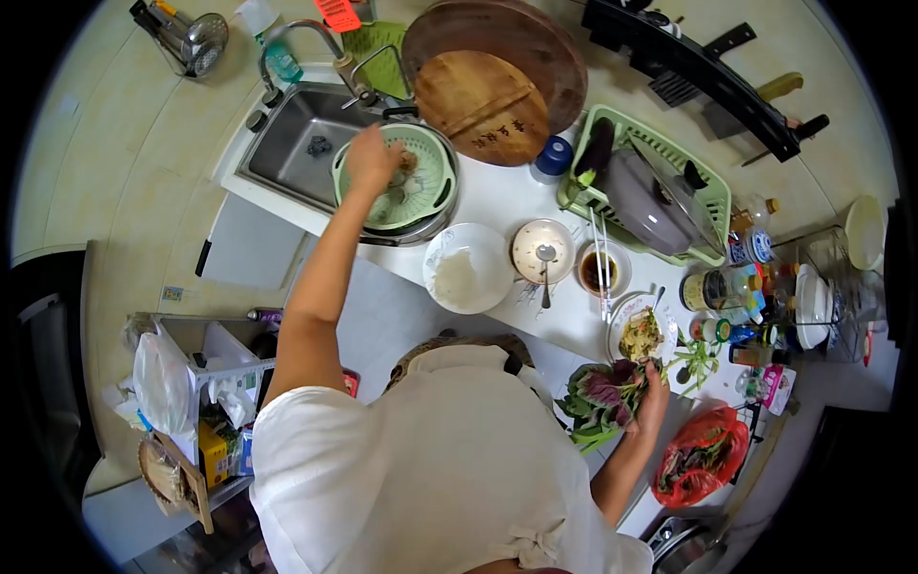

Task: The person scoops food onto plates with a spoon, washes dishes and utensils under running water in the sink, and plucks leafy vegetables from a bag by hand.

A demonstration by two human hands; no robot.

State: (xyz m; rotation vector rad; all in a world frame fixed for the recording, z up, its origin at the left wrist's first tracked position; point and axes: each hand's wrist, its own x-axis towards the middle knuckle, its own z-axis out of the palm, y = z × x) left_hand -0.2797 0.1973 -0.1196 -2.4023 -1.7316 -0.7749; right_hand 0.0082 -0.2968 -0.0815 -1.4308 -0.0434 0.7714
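Observation:
My left hand (373, 158) reaches over a pale green colander (435, 196) that sits in a metal pot (416, 232) beside the sink. Its fingers are curled and closed, and whatever they hold is hidden. Just right of the fingertips lies a small brownish piece (409, 162) in the colander. At the counter's right part, my right hand (652, 400) is closed around a bunch of leafy greens (602, 394) with purple-centred leaves. Near that hand are a plate of food (641, 335) and some loose green stems (698, 362).
A sink (296, 143) is at the left. Along the counter stand a white bowl (469, 268), a bowl with a spoon (543, 251), a sauce bowl (601, 275) with chopsticks, and a green rack (712, 215). A red bag (703, 459) of greens lies right; knives (732, 38) hang above.

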